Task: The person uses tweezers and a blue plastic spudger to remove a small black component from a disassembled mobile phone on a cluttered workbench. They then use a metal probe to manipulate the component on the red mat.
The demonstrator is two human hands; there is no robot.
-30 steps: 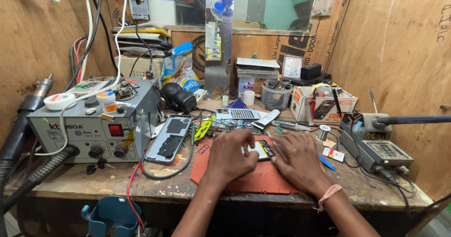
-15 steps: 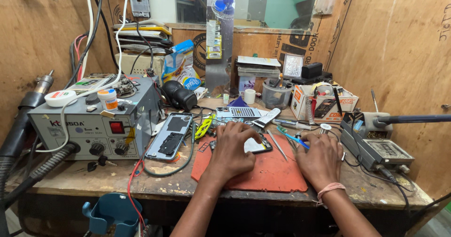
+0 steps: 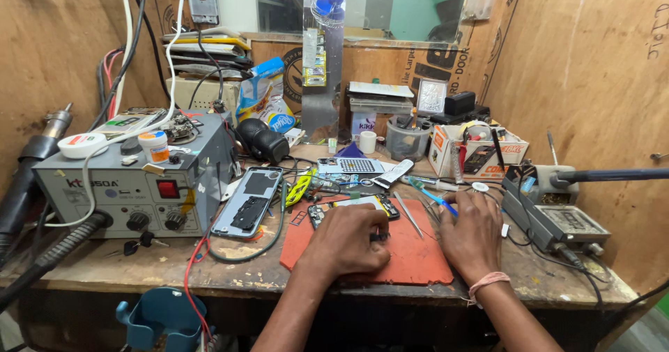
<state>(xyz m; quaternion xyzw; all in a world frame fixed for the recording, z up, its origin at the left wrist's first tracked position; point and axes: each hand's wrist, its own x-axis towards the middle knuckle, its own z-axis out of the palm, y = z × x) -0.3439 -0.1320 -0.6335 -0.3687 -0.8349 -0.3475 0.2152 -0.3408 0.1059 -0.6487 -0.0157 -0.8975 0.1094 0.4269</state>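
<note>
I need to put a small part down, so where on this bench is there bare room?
Free: the red mat between the left hand and right hand, and the bare wood in front of the grey station. Crowded: behind the mat, where the open phone, tweezers and back cover lie among cables and boxes.

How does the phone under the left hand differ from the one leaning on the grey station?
The phone on the red mat lies flat, partly covered by the left hand. The leaning phone is tilted against the grey station, untouched and fully visible. Both are opened, with their insides exposed.
</note>
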